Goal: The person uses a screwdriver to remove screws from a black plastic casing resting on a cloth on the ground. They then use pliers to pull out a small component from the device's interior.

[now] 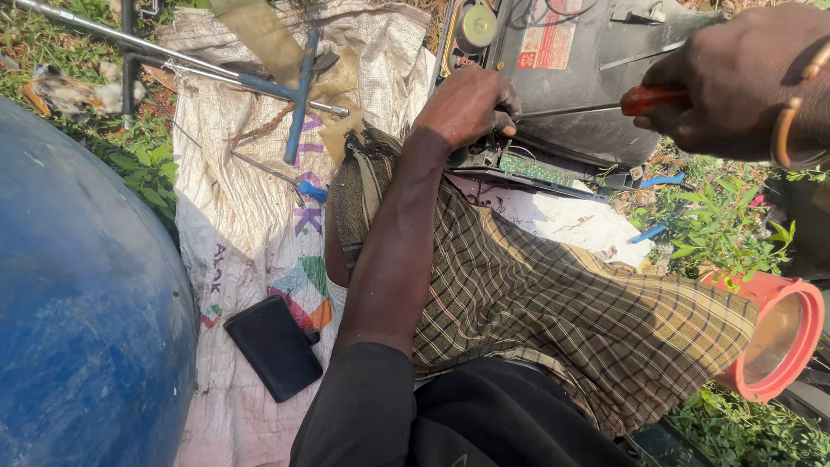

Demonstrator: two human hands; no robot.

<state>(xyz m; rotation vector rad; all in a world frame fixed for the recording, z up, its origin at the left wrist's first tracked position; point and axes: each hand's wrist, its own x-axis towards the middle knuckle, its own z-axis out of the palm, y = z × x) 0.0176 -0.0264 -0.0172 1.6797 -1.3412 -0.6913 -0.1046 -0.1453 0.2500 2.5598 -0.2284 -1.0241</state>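
Nearest the camera, the left arm reaches forward from a black sleeve, nearly straight, across a lap draped in checked cloth. A black phone lies on the white woven sack spread over the ground, near the sack's close edge, left of the arm. Beside the lap on the right stands a red-rimmed round container among green plants.

Farther out, the left hand is curled, knuckles up, its fingers gripping the lower edge of a grey electronics casing where a green circuit board shows. The right hand comes in from the upper right, fist closed around the red handle of a screwdriver, its shaft lying level and pointing at the left fingers.

At the sack's far edge lies a blue cross wrench.
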